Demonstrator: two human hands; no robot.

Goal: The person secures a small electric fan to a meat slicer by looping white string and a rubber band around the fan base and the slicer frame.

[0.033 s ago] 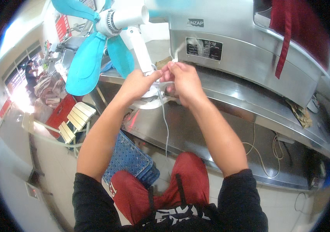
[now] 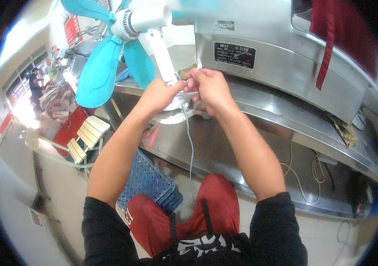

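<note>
A white fan with turquoise blades (image 2: 100,75) and no guard stands on a steel counter (image 2: 260,111). Both my hands meet at the lower end of its white stem (image 2: 162,53). My left hand (image 2: 160,95) and my right hand (image 2: 209,88) each pinch a thin white cord (image 2: 190,142) close to the stem. The cord's loose end hangs down past the counter edge toward my lap. The fan's round base (image 2: 175,114) is partly hidden under my hands.
A large stainless steel machine (image 2: 277,57) stands behind the fan, with a red cloth (image 2: 330,40) draped over it. A blue crate (image 2: 149,181) and a slatted folding chair (image 2: 87,135) sit at the lower left. Cables (image 2: 304,177) hang below the counter. A person (image 2: 33,82) stands far left.
</note>
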